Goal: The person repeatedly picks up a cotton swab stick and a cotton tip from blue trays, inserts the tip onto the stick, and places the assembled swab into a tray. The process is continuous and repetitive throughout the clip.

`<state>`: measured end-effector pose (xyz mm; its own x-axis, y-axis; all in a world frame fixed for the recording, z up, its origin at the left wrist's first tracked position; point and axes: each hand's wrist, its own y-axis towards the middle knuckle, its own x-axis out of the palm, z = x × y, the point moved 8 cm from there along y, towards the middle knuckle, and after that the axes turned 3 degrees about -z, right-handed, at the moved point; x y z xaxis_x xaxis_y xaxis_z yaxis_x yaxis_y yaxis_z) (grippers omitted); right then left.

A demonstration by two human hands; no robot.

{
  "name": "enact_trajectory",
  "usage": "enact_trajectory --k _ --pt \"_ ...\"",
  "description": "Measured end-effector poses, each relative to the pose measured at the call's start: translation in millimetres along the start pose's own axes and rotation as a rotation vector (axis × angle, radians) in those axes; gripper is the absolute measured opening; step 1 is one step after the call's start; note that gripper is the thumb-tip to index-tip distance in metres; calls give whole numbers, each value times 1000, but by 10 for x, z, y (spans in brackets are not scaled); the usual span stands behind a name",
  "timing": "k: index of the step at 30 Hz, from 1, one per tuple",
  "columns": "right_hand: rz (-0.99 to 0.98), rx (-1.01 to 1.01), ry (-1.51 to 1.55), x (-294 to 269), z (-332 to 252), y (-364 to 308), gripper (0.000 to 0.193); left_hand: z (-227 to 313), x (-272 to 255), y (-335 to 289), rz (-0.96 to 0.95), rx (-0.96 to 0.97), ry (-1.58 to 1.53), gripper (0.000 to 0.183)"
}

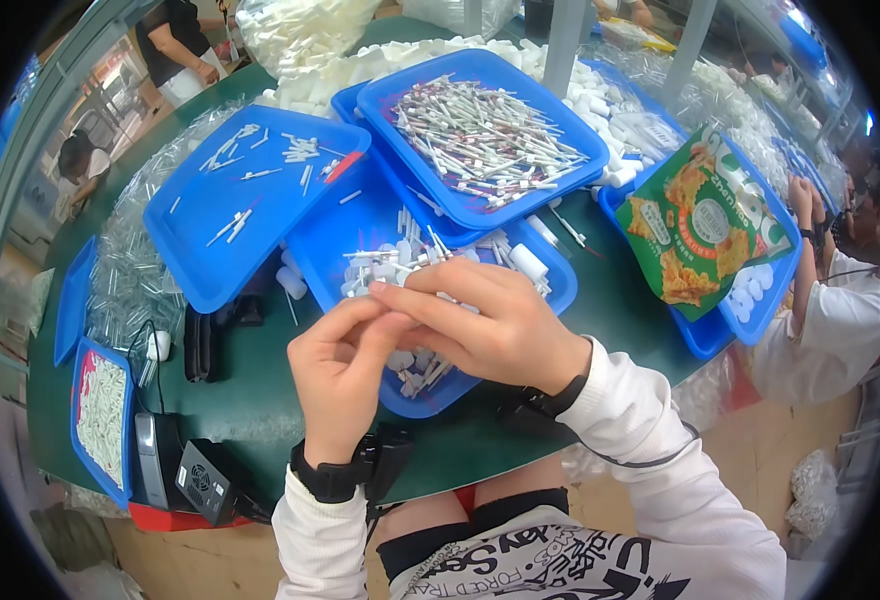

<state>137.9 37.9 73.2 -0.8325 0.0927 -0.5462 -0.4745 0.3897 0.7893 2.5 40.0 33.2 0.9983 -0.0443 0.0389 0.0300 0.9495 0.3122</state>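
Above a blue tray, my left hand and my right hand meet with their fingertips pinched together. Whatever lies between the fingers is hidden or too small to make out. The tray beneath holds many small white plastic pieces and thin sticks. Just beyond it, a stacked blue tray is heaped with thin white and reddish sticks. To the left, a tilted blue tray carries a few scattered sticks of the same sort.
A green snack bag lies on a blue tray at the right. White cylindrical pieces pile up at the back; clear plastic tubes cover the left. A small blue tray and black devices sit near left. Other people work nearby.
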Motion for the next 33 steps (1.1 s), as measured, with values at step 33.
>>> enact_trajectory --k 33 --pt "-59 517 769 22 428 -80 28 314 188 -46 -73 330 628 9"
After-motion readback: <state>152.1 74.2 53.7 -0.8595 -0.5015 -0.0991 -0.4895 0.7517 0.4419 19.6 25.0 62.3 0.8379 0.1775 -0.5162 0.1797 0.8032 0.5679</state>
